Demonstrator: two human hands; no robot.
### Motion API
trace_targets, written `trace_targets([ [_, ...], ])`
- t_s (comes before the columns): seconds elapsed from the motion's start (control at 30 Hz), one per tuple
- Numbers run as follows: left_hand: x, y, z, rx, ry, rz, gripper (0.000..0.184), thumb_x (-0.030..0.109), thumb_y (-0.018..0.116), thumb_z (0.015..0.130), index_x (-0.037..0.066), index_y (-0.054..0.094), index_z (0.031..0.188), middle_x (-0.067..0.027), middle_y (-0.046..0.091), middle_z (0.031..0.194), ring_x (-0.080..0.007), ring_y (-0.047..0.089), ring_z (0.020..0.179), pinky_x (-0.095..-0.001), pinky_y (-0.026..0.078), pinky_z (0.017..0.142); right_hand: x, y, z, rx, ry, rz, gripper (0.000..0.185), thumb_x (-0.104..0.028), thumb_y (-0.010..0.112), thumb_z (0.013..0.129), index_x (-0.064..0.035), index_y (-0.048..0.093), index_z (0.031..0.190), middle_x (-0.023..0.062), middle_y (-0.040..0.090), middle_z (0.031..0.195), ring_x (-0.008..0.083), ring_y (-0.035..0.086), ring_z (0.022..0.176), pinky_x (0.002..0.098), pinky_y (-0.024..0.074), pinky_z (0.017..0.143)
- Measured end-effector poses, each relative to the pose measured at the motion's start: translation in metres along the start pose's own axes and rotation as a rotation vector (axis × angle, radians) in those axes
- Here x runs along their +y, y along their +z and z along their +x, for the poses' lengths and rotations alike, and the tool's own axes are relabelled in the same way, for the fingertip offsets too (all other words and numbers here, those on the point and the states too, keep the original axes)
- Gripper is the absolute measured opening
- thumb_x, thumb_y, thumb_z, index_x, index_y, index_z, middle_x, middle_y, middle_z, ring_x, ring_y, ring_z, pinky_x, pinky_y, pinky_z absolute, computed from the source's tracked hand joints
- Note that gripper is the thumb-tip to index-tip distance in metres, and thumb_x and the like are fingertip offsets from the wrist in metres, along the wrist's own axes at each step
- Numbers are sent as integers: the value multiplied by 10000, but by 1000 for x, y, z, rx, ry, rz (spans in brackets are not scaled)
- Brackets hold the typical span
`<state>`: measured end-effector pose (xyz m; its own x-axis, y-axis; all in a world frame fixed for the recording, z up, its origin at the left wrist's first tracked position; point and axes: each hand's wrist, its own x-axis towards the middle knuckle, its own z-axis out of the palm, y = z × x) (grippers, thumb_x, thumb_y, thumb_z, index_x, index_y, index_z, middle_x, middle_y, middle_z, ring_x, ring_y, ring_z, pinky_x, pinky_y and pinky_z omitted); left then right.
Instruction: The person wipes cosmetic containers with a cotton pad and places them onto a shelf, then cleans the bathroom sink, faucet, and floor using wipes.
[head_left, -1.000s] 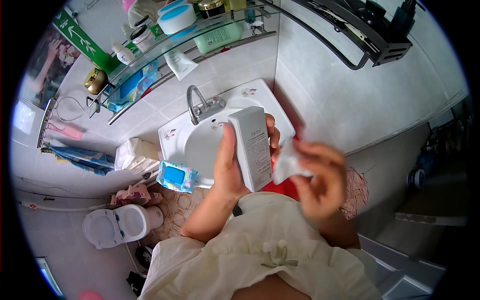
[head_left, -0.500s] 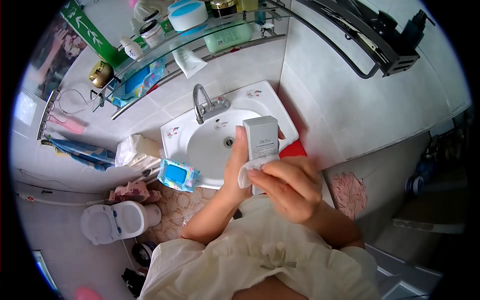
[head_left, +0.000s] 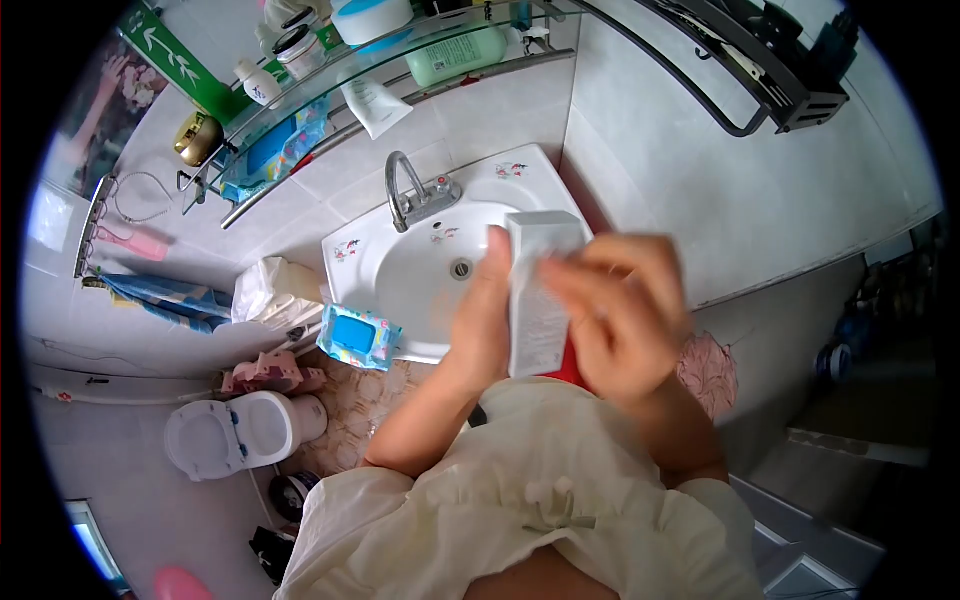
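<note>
My left hand (head_left: 480,325) grips a slim white box (head_left: 538,335) from the left side, its thumb up along the edge. The box is upright over the sink's front right part, with small grey print on its face. My right hand (head_left: 625,320) is blurred by motion at the box's upper face, fingers bent together. A white wipe is pinched at its fingertips, mostly smeared into the white of the box. On the sink's front left rim rests a pack of wipes (head_left: 360,336) with a blue lid.
Below the hands is the white sink (head_left: 410,290) with a chrome faucet (head_left: 405,195). A glass shelf (head_left: 390,70) holds bottles and jars above it. The toilet (head_left: 235,435) stands at the left, a black rack (head_left: 740,80) hangs at upper right, and a pink cloth (head_left: 708,375) lies at right.
My right hand has moved up with the wipe, from the box's lower part to its upper face. The box, in my left hand, now shows more of its lower front.
</note>
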<state>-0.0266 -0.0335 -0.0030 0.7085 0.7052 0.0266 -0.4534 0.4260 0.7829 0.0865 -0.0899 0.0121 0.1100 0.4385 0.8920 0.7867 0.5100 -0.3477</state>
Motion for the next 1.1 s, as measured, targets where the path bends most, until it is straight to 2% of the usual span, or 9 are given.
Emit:
trace_targets([
  [0.17, 6, 6, 9, 178, -42, -156, 634, 574, 255, 914, 32, 524, 1104, -57, 583, 852, -133, 574, 760, -264, 466, 654, -2, -4, -4, -48, 21, 45, 199, -29, 674, 652, -25, 655, 850, 62, 566, 779, 204, 535, 661, 308, 412, 573],
  [0.23, 17, -17, 20, -98, 83, 11, 665, 594, 239, 904, 24, 526, 1095, -31, 539, 687, -107, 519, 565, -247, 420, 497, -10, -2, -24, -116, 16, 102, 202, -36, 678, 652, -17, 651, 851, 63, 570, 783, 203, 539, 661, 305, 415, 587],
  [0.27, 18, -8, 20, 77, 89, 65, 689, 604, 230, 899, 8, 533, 1067, -13, 468, 578, -97, 429, 436, -237, 344, 395, -13, -2, -31, -182, 6, 142, 203, -38, 679, 652, -14, 650, 852, 62, 572, 788, 204, 539, 656, 305, 417, 590],
  [0.43, 19, -10, 26, 8, 117, 22, 694, 593, 241, 902, -21, 527, 1050, -16, 462, 575, -107, 444, 428, -221, 356, 393, -10, -22, -6, -87, 206, 214, 155, 29, 655, 699, 7, 649, 852, 94, 578, 851, 189, 551, 677, 267, 440, 570],
  [0.63, 21, 28, 23, 304, -45, -175, 615, 554, 256, 922, 27, 552, 1034, -53, 573, 778, -96, 536, 607, -200, 413, 491, -4, 6, 11, -69, 4, 92, 213, 59, 645, 675, 27, 655, 885, 114, 600, 918, 211, 572, 764, 277, 472, 688],
  [0.67, 19, 10, 23, 66, 51, -91, 605, 557, 261, 920, 39, 561, 1010, -34, 558, 738, -82, 509, 575, -201, 401, 498, -7, 11, 6, -113, -31, 74, 234, 66, 647, 658, 35, 656, 890, 117, 607, 928, 216, 574, 778, 281, 469, 707],
  [0.77, 25, -13, 27, 100, 117, 17, 600, 558, 264, 920, 42, 561, 993, -12, 526, 689, -76, 476, 544, -200, 375, 471, -24, 16, -26, -103, -148, 56, 225, 35, 658, 652, 33, 664, 878, 109, 625, 928, 232, 591, 774, 312, 484, 699],
  [0.9, 32, -17, 25, 111, 104, -65, 612, 577, 287, 905, 30, 547, 1000, 3, 469, 636, -80, 444, 498, -207, 352, 426, -13, -9, -37, -302, -11, 194, 230, 40, 626, 681, 31, 656, 909, 116, 621, 941, 239, 605, 822, 306, 491, 691],
  [1.1, 20, -13, 27, -8, 24, -190, 656, 581, 286, 902, -22, 525, 1005, -42, 471, 617, -103, 437, 468, -234, 356, 408, -11, -13, -13, 117, 329, 174, 230, 1, 663, 667, 0, 664, 897, 104, 617, 901, 245, 598, 793, 321, 482, 690],
])
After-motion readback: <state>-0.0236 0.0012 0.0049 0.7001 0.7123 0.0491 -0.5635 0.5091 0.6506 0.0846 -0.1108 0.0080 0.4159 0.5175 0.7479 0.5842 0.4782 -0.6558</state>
